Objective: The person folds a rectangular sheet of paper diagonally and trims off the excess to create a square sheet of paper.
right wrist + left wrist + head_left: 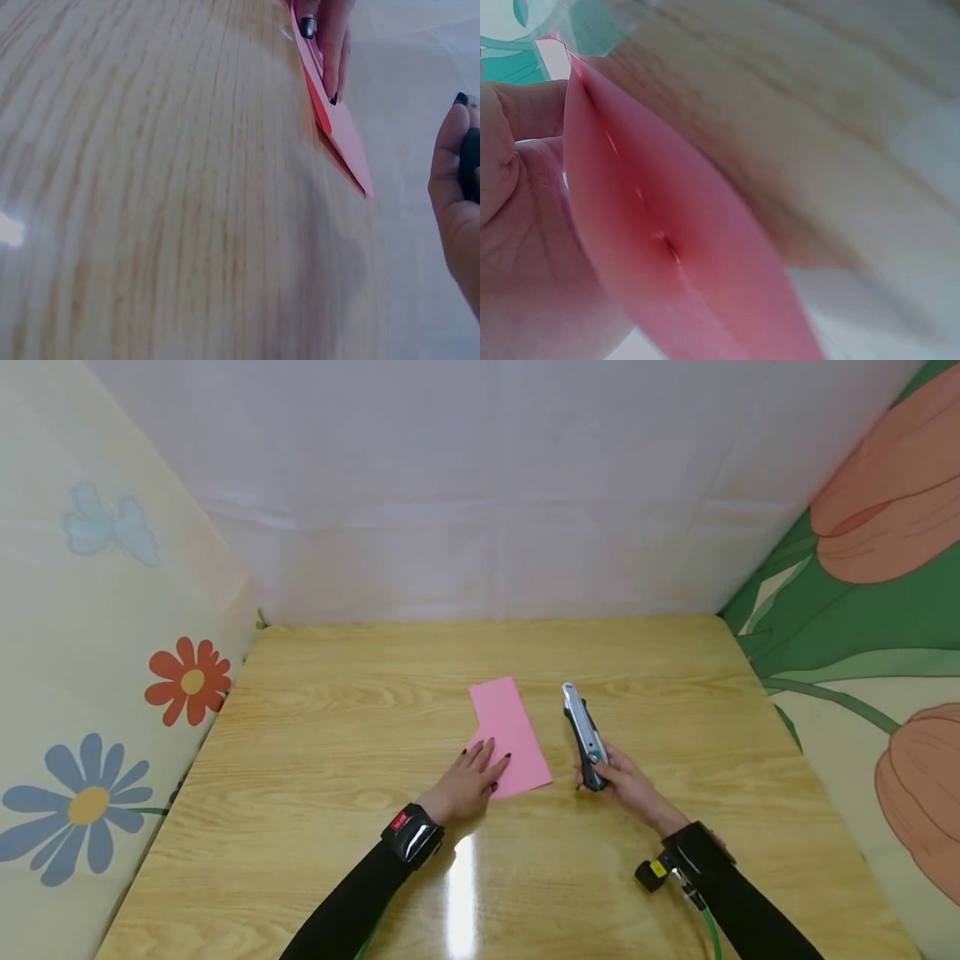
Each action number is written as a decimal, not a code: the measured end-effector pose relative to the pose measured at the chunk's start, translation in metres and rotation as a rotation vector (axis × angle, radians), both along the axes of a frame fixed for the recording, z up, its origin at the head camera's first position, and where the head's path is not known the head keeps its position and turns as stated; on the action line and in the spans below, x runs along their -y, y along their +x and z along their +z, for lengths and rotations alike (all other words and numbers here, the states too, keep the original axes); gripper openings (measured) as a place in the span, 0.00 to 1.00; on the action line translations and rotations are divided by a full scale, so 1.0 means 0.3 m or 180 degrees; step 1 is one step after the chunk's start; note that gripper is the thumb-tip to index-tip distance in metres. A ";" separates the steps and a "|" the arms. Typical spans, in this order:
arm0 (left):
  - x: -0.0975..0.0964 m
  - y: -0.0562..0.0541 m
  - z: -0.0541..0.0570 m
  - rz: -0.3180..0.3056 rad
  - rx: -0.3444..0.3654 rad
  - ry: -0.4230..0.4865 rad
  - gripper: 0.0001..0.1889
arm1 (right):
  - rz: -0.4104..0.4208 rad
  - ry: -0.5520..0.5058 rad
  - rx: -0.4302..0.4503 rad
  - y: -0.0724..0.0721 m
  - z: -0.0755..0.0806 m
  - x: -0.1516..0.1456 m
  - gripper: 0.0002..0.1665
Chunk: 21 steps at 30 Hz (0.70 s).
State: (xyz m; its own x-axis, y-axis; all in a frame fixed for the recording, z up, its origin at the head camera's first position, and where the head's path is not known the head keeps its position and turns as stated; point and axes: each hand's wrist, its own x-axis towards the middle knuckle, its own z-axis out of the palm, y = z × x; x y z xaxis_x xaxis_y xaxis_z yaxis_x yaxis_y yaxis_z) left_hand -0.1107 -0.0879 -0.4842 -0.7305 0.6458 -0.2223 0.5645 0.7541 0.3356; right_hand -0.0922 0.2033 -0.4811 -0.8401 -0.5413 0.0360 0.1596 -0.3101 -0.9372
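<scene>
A folded pink sheet of paper (513,731) lies on the table, with a step in its left edge. My left hand (463,783) rests on its lower left part, fingers extended across it. In the left wrist view the paper (697,247) bulges apart between its two layers, beside the palm (540,247). The right wrist view has the left fingers (334,45) on the paper, whose near edge lifts slightly. To the right, my right hand (626,781) grips a silver and black utility knife (583,731) by its lower end, tip pointing away. No blade is discernible.
The wood-grain table (337,710) extends on all sides of the hands. A white cloth (480,510) hangs behind its far edge. Flower-printed sheets flank it, one on the left (202,585) and one on the right (840,693).
</scene>
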 end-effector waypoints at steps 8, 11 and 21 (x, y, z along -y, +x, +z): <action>0.001 0.006 0.007 -0.0034 0.0016 -0.0036 0.27 | -0.0142 0.0050 -0.0076 0.021 -0.026 0.019 0.32; 0.002 0.007 0.007 -0.0056 -0.0022 -0.0008 0.27 | -0.0166 0.0073 -0.0071 0.030 -0.028 0.025 0.33; 0.000 0.001 0.003 -0.0053 -0.0045 -0.0013 0.27 | -0.0307 0.0270 0.0003 0.040 -0.035 0.029 0.29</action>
